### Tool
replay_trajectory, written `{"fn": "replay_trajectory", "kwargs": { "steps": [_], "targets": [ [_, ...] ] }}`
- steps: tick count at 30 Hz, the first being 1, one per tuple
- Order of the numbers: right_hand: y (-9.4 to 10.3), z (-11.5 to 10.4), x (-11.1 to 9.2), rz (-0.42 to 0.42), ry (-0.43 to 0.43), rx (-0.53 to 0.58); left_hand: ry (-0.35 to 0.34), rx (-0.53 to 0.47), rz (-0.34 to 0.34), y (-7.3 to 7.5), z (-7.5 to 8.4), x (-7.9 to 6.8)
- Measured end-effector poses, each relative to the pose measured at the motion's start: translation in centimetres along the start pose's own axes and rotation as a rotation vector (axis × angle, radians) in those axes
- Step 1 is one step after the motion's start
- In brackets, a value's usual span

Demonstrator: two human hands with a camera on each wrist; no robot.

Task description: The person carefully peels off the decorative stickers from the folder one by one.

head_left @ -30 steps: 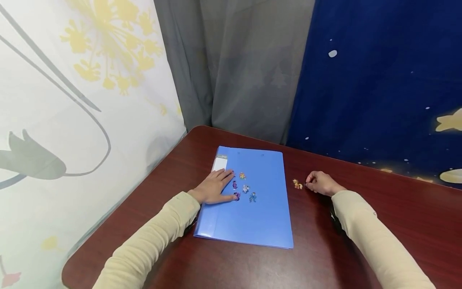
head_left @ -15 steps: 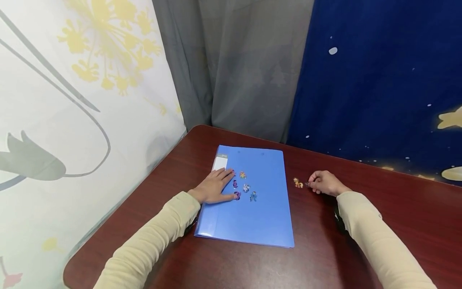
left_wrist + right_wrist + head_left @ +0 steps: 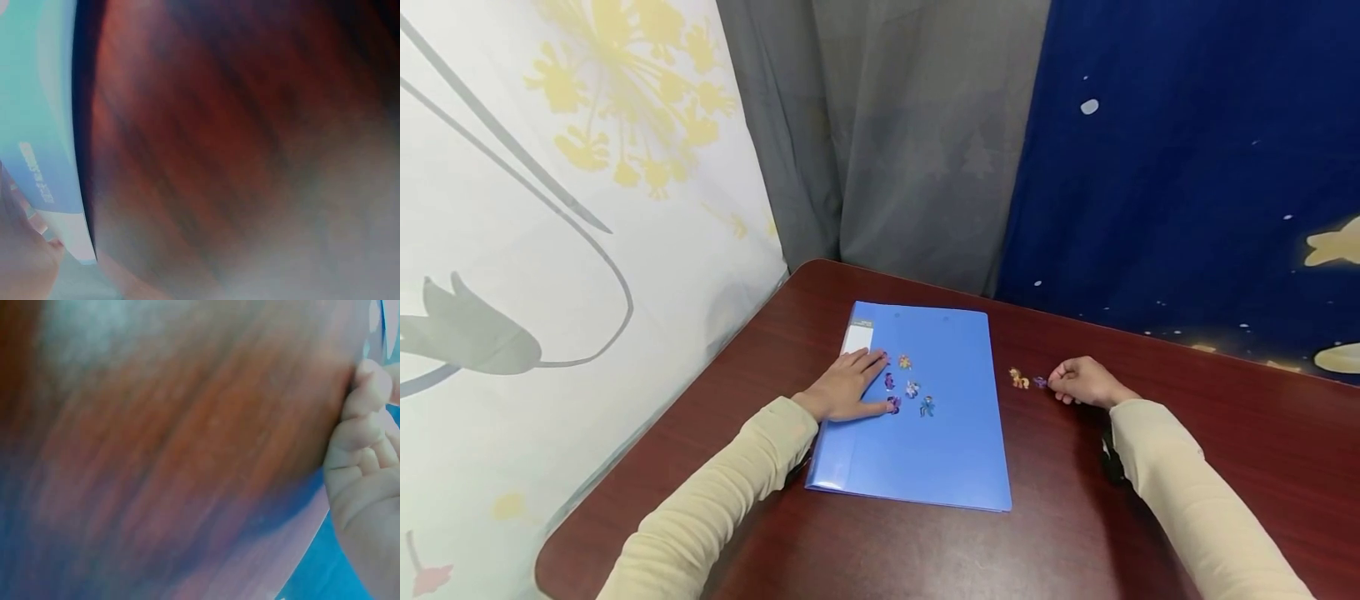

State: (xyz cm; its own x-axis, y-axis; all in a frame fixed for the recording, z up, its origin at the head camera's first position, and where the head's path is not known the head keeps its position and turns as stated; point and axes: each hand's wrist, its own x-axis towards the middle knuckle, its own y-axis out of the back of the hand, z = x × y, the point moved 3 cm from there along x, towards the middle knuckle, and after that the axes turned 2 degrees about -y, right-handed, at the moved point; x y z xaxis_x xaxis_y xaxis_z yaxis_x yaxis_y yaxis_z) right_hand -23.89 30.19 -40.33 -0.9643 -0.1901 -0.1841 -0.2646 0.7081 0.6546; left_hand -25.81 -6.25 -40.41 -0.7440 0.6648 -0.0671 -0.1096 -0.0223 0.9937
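Note:
My left hand lies spread with straight fingers on the blue folder, near its spine. Small coloured pony figures sit around it: a purple one at the thumb tip, another purple one between thumb and index finger, and a white one further right. Beyond the folder's right edge, a yellow-orange pony figure stands out on the table. Beside it, my right hand pinches a small purple pony figure at its right end, the other fingers curled, as the right wrist view also shows.
The dark red wooden table carries the folder. An orange figure and a blue one are also on its cover. A grey curtain and a navy one hang behind the table; a white printed cloth hangs left.
My right hand has shifted a little to the right, and more of the purple pony figure shows at its fingertips. The left hand and the folder have stayed in place.

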Motion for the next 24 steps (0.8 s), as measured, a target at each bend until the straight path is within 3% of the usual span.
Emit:
{"fn": "replay_trajectory", "kwargs": {
  "steps": [6,13,24],
  "targets": [
    [-1.0,-1.1,-0.4,-0.009,0.078,0.059,-0.006,-0.003,0.001,-0.1,0.2,0.1],
    [-3.8,-4.9,0.3,-0.050,0.178,0.139,-0.010,0.004,0.014,0.0,0.1,0.4],
    [-8.1,-8.5,1.2,-0.101,0.217,0.134,-0.007,0.003,0.004,0.0,0.3,0.6]
  ]
}}
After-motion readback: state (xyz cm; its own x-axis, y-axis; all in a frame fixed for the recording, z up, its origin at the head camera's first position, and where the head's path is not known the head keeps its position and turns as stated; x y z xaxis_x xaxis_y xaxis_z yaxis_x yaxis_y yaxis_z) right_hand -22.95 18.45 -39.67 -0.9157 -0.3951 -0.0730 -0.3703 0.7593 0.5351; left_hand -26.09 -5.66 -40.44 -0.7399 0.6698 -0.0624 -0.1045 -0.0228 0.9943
